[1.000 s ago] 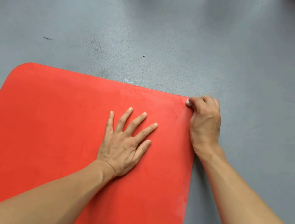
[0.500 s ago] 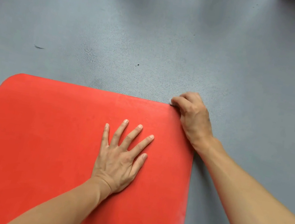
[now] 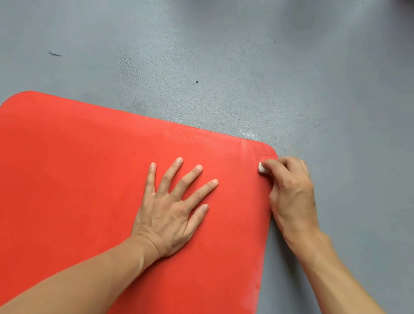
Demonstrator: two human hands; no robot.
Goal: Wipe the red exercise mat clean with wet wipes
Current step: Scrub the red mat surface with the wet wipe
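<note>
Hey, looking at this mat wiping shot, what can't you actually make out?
Head view only:
- Wipe: a white scrap shows; the right hand curls over the rest.
- Mat: near end and left side cut off by the frame.
- Dark shapes at the top edge: cropped, unidentifiable.
- Specks on the floor: too small to identify.

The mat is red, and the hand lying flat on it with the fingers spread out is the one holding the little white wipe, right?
Not quite. The left hand does lie flat with fingers spread on the red mat, but it holds nothing. The head view shows the little white wipe pinched in the right hand, at the mat's right edge near the far corner.
</note>
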